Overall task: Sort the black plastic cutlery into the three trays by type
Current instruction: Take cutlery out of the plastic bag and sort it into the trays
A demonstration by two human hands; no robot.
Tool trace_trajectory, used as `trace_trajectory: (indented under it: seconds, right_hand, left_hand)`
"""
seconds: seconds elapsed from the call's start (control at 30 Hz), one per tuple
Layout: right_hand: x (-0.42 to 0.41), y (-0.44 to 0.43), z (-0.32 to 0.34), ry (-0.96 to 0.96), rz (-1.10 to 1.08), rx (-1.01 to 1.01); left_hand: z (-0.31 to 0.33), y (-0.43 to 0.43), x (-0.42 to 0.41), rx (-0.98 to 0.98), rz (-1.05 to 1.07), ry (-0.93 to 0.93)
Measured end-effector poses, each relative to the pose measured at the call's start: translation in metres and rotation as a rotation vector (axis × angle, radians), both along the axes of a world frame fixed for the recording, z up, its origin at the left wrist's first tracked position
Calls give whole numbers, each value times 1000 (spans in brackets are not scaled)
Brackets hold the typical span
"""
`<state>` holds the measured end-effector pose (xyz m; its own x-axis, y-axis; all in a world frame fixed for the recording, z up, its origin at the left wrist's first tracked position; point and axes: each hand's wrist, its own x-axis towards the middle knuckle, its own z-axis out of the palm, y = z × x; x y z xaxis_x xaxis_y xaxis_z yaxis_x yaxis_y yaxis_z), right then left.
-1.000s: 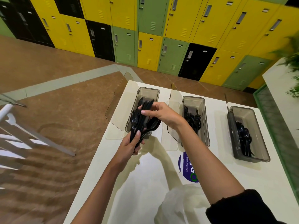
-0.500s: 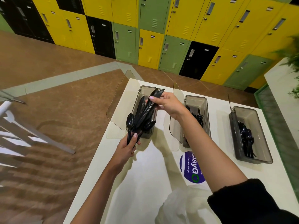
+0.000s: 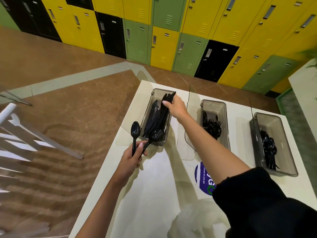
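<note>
Three smoky clear trays stand in a row on the white table. The left tray [image 3: 155, 93] holds black knives. My right hand [image 3: 175, 108] is over its far end, shut on a bundle of black knives [image 3: 167, 99] that slants down into it. My left hand [image 3: 131, 158], just in front of that tray, grips the handles of black spoons [image 3: 135, 133]; one spoon points up, another leans over the tray's near edge. The middle tray [image 3: 223, 107] holds forks [image 3: 211, 126]. The right tray [image 3: 274, 121] holds spoons [image 3: 268, 145].
Clear hinged lids [image 3: 130, 98] stand open on the left side of each tray. A purple round sticker [image 3: 202, 176] lies on the table [image 3: 154, 194], and a white plastic bag [image 3: 197, 219] lies at the near edge. White chair frame [image 3: 25, 134] is at left; lockers line the far wall.
My right hand pulled the knives out of the mixed bundle and carried them forward over the left tray. My left hand stayed in front, left holding only spoons.
</note>
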<state>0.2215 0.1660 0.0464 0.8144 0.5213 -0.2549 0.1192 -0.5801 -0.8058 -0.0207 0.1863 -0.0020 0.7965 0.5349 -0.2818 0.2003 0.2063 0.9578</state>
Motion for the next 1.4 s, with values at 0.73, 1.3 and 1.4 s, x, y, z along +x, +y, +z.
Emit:
trace_trajectory:
  seconds: [0.73,1.3,1.4]
  right_hand:
    - [-62,-128,36,268,2,312]
    - [-58,-235,21,626,-250,510]
    - [-52,-247,11,601,-313,531]
  left_hand:
    - [49,-75,38,36,-59,-125]
    - [61,-167,63,-87,-467,-33]
    - [64,-180,69,-108,-458,-8]
